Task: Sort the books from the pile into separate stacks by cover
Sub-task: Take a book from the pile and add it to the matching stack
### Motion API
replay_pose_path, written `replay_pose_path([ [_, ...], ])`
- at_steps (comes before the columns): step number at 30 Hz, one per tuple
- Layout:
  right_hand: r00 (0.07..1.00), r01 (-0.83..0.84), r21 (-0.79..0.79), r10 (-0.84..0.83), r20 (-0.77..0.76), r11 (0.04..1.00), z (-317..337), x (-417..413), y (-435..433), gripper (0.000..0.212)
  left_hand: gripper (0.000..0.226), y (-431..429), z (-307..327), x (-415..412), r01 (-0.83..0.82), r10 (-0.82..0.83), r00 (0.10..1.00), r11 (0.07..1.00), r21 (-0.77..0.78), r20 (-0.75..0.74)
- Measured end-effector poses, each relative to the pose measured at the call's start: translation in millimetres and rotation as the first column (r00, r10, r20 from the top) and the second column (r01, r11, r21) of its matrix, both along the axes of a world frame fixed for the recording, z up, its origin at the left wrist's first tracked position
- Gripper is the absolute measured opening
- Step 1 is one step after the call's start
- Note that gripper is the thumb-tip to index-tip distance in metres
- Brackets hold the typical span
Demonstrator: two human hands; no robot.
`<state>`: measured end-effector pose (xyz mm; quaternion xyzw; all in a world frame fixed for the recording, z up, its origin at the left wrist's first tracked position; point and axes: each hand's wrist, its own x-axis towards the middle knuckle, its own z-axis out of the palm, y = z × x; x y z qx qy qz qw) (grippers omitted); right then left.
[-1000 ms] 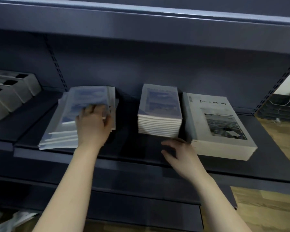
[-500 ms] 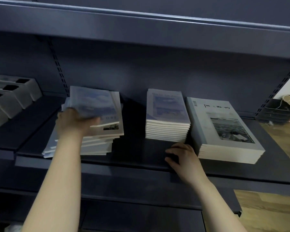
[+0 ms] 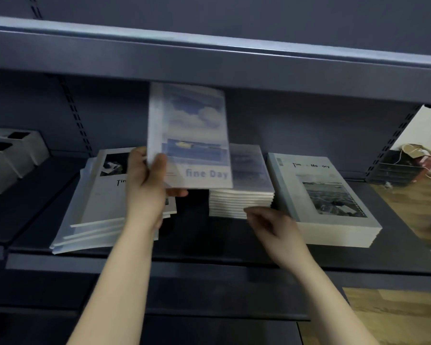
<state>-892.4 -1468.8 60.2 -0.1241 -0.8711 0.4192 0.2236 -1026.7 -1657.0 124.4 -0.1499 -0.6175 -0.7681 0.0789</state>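
Observation:
My left hand (image 3: 147, 185) grips a blue sky-cover book titled "fine Day" (image 3: 192, 135) by its lower left corner, lifted above the shelf between the pile and the middle stack. The mixed pile (image 3: 97, 205) lies on the left of the shelf, with a grey "Time Memory" cover on top. A stack of blue-cover books (image 3: 244, 192) stands in the middle, partly hidden behind the lifted book. A stack of grey "Time Memory" books (image 3: 329, 200) stands on the right. My right hand (image 3: 274, 227) hovers with loosely curled fingers in front of the blue stack, holding nothing.
The dark shelf (image 3: 209, 245) carries all the books, with an upper shelf (image 3: 209, 58) close overhead. Grey boxes (image 3: 13, 155) sit at the far left. Wooden floor and cables (image 3: 413, 158) show at the right.
My left hand has lifted the blue "fine Day" book off the pile and carried it up and to the right. A grey cover now tops the pile. My right hand rose slightly.

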Motion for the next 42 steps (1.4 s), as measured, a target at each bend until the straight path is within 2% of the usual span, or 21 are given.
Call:
replay_pose_path([
  [2,0.997,-0.004,-0.202,-0.011,-0.071,0.979,14.5,-4.0,-1.7,0.016,0.002,16.0,-4.1,10.7,0.086,-0.088,0.996,0.995,0.043,0.029],
  [5,0.991,-0.056,-0.541,-0.021,-0.136,0.839,35.5,-7.0,-3.3,0.02,0.002,35.8,-13.9,25.3,0.199,-0.202,0.977,0.978,0.056,0.062],
  [8,0.984,-0.079,-0.683,-0.052,-0.17,0.726,42.9,-7.9,2.7,0.017,0.008,47.5,-21.0,35.1,0.268,-0.265,0.961,0.963,-0.022,0.084],
  [11,0.974,-0.059,-0.725,-0.119,-0.192,0.686,37.7,-8.9,9.6,0.015,0.018,49.3,-29.1,34.8,0.232,-0.23,0.973,0.951,-0.206,0.033],
  [14,0.972,0.009,-0.732,-0.177,-0.153,0.682,31.3,-9.4,16.0,0.017,0.03,42.5,-46.5,27.5,0.108,-0.186,0.976,0.867,-0.486,-0.115],
  [16,0.973,0.081,-0.723,-0.212,-0.092,0.686,29.0,-11.4,20.1,0.02,0.033,37.7,-61.5,24.9,0.034,-0.166,0.969,0.822,-0.568,-0.181],
  [19,0.971,0.17,-0.719,-0.239,0.005,0.674,26.7,-15.4,23.9,0.019,0.027,30.8,-82.7,21.6,-0.063,-0.151,0.954,0.747,-0.662,-0.26],
  [22,0.974,0.186,-0.704,-0.224,0.039,0.685,27.3,-16.1,24.2,0.013,0.014,26.3,-101.0,15.8,-0.174,-0.204,0.91,0.603,-0.779,-0.361],
  [23,0.973,0.187,-0.694,-0.228,0.034,0.695,27.9,-15.2,23.9,0.014,0.013,26.5,-105.3,14.4,-0.2,-0.217,0.899,0.57,-0.797,-0.381],
  [25,0.961,0.246,-0.564,-0.273,0.037,0.788,28.2,-10.6,24.4,0.034,0.013,28.1,-110.6,12.6,-0.235,-0.229,0.886,0.529,-0.815,-0.404],
  [28,0.954,0.296,-0.117,-0.287,0.089,0.948,29.9,0.6,25.7,0.051,0.011,29.7,-116.3,11.5,-0.278,-0.231,0.871,0.496,-0.823,-0.433],
  [30,0.957,0.238,0.107,-0.252,0.142,0.965,29.5,5.0,24.8,0.06,0.015,29.5,-121.3,11.3,-0.295,-0.226,0.867,0.488,-0.822,-0.445],
  [32,0.965,0.195,0.185,-0.222,0.137,0.963,28.9,5.9,22.5,0.063,0.025,29.5,-125.8,11.8,-0.311,-0.216,0.864,0.481,-0.82,-0.454],
  [34,0.971,0.191,0.242,-0.22,0.096,0.951,28.2,3.5,21.3,0.057,0.03,29.7,-128.4,12.3,-0.317,-0.213,0.863,0.476,-0.82,-0.457],
  [37,0.973,0.194,0.266,-0.22,0.071,0.944,28.9,-2.7,22.0,0.05,0.033,29.9,-130.1,12.3,-0.313,-0.228,0.863,0.458,-0.832,-0.45],
  [42,0.967,0.203,0.299,-0.238,0.087,0.932,32.4,-17.0,24.0,0.053,0.032,29.4,-131.8,10.8,-0.311,-0.226,0.868,0.446,-0.839,-0.442],
])
